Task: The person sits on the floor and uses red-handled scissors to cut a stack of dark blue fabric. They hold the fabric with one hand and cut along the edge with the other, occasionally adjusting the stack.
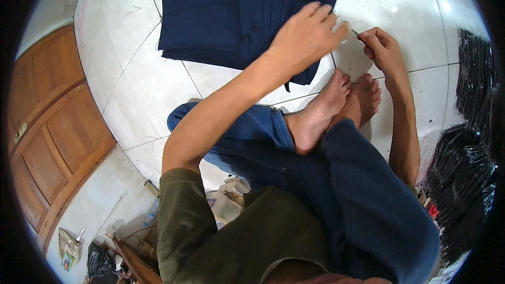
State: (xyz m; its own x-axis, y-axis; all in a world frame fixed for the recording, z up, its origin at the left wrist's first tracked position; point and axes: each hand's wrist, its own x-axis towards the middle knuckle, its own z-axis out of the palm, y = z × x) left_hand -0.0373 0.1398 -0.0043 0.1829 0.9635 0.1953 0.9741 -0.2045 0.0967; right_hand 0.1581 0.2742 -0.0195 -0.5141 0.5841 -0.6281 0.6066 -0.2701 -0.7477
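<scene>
A folded navy blue cloth (210, 18) lies on the tiled floor in front of me, with stitched seams and loose threads at its edges. My left hand (310, 30) is over the right side of this cloth, palm down; its fingers look bent and apart, with some motion blur. I see nothing held in them, though their undersides are hidden. To the right, above the floor, my right hand (385, 51) pinches a small, thin tool (355, 32) between thumb and fingers. The tool's tip points toward my left hand; most of it is covered by the fingers.
My bare feet (315, 118) rest on the white tiles (142, 92) just below the cloth. Shiny black strips (463, 168) hang or lie along the right side. A wooden door (58, 142) stands at the left, with a black plastic bag (100, 260) at lower left.
</scene>
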